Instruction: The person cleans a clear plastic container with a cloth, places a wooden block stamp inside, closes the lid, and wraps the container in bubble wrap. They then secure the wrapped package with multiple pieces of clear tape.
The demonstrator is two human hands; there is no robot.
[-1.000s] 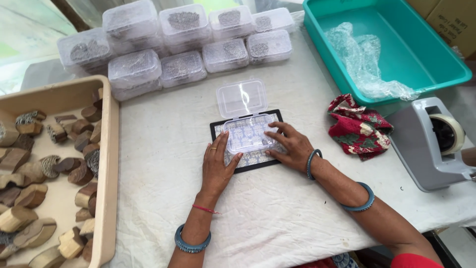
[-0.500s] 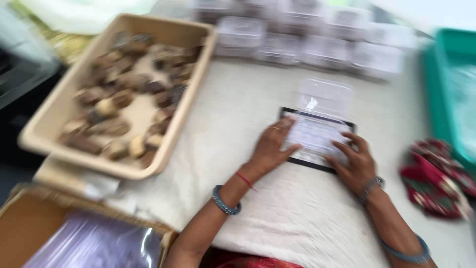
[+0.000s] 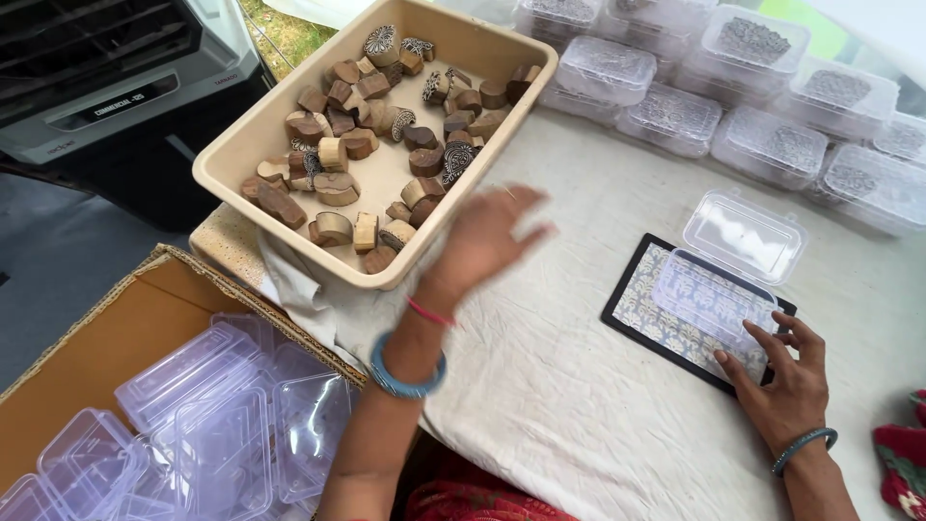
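Note:
My left hand (image 3: 485, 241) hovers open and blurred over the near corner of a beige tray (image 3: 253, 143) filled with several carved wooden stamp blocks (image 3: 337, 188). It holds nothing. My right hand (image 3: 783, 376) rests with spread fingers on the near edge of an open clear plastic box (image 3: 716, 282), which sits on a black-edged patterned pad (image 3: 641, 309) on the white cloth.
A row of closed clear boxes (image 3: 743, 43) with stamps inside lines the far side of the table. A cardboard carton (image 3: 116, 338) at lower left holds several empty clear boxes (image 3: 207, 410). A red patterned cloth (image 3: 902, 458) lies at the right edge.
My left hand has left the clear box and swung left toward the tray of wooden blocks. My view has turned left, showing the carton. My right hand stays at the box.

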